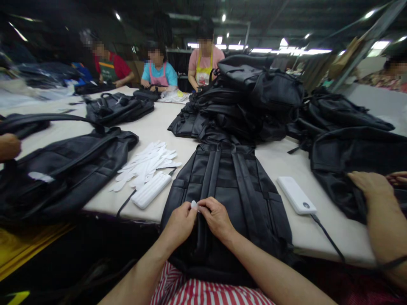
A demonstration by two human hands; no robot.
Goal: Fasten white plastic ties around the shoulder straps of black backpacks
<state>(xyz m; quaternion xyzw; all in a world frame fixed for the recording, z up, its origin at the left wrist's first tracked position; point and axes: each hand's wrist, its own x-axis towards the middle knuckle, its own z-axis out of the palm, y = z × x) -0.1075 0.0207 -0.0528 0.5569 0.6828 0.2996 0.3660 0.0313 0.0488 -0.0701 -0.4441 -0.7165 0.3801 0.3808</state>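
Note:
A black backpack (222,190) lies flat before me at the table's near edge, its shoulder straps facing up. Over its lower left part, my left hand (180,222) pinches a small white strip (193,205) with a rounded end. My right hand (216,217) meets it from the other side, its fingertips closed at the same strip. Most of the strip is hidden by my fingers. Left of the backpack lies a loose pile of similar white strips (149,163).
White power banks with cables lie on the table (178,148), one left (151,190) and one right (296,195). A tall heap of black backpacks (251,93) stands behind. Co-workers' hands handle backpacks at far left (9,147) and right (370,184). Several people stand across the table.

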